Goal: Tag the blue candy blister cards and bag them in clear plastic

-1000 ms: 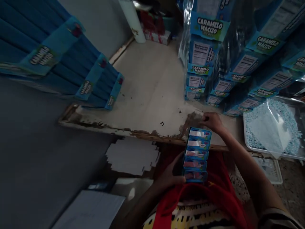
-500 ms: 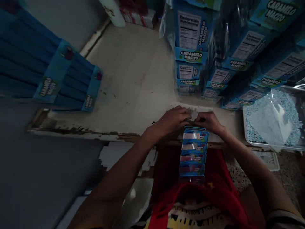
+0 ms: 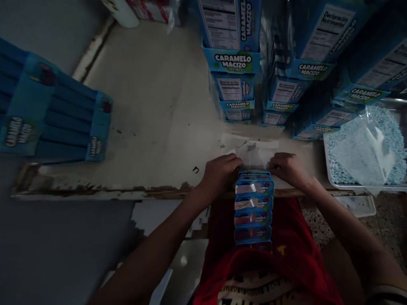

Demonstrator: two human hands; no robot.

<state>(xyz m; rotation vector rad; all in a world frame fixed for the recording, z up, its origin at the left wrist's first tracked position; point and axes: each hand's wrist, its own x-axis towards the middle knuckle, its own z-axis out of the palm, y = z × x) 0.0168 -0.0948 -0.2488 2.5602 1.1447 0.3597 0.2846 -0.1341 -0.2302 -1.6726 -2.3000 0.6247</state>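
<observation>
- Left hand (image 3: 221, 171): bare, as is the forearm behind it.
- Right hand (image 3: 288, 167): bare too; well behind it, a dark sleeve (image 3: 386, 294) with a pale stripe.
- Red apron (image 3: 288, 226), behind and between the hands, with a small yellow mark (image 3: 281, 250) nearer the right hand.
- Shirt (image 3: 254, 291), farther back, printed with dark and cream lettering.

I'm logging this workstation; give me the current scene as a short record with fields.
Left hand: closed on the left edge of the clear plastic
Right hand: closed on its right edge
Near body: row of blue packs, over red apron
Right: tray of pale blue pieces
Back right: stacked Caramelo Macizo boxes
Far left: more blue packaging
</observation>
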